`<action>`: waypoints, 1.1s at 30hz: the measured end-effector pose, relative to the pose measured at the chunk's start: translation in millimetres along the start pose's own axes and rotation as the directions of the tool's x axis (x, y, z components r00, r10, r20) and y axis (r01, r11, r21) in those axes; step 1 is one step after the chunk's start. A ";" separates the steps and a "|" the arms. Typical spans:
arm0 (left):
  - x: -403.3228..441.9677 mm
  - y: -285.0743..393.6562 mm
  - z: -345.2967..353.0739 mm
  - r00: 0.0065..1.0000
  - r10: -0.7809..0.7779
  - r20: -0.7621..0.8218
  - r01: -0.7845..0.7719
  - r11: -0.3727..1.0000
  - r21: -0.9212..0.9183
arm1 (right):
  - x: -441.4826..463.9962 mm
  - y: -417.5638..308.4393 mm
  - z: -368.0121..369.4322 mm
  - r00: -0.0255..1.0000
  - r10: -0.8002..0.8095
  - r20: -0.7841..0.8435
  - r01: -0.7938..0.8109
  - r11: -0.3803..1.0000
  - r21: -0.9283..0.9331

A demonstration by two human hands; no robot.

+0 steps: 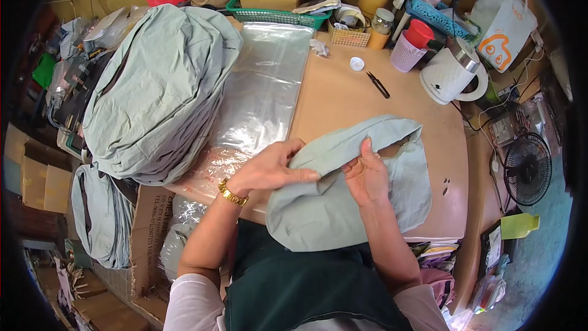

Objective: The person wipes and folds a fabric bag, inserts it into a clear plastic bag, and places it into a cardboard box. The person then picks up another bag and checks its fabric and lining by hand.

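Note:
A pale grey-green fabric cover [318, 220] with a long opening lies over the table's front edge, close to my dark apron. My left hand [269, 168], with a gold watch at the wrist, grips the cover's left side. Its thumb rests on the cloth and some of its fingers are hidden behind the fold. At the opening, my right hand [367, 178] has the folded rim between thumb and fingers, palm turned up. A tall pile of similar covers [165, 86] stands to the left, and a smaller stack [104, 217] sits lower down.
Clear plastic bags [263, 86] lie beside the pile. Black thread snips [378, 85] and a white lid [357, 64] are farther back on the table [331, 98]. A white kettle [450, 73], a pink cup [407, 52] and a black fan [528, 168] stand at the right.

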State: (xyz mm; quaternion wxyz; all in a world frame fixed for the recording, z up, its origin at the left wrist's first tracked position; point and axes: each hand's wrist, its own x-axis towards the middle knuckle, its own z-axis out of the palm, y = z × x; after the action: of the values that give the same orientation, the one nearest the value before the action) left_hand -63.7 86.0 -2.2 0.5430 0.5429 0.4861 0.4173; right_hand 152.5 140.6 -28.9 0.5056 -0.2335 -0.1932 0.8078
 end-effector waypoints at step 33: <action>25.3 -19.4 38.9 0.992 -0.124 0.032 0.123 0.992 0.039 | 11.6 -77.2 -27.9 0.934 -0.276 -0.228 0.338 0.891 0.302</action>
State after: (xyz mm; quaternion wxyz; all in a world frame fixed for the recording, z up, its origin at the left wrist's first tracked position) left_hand -22.5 102.5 -25.8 0.5658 0.5288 0.5172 0.3643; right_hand 220.2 185.2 -11.4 0.6749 -0.1815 -0.0407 0.7141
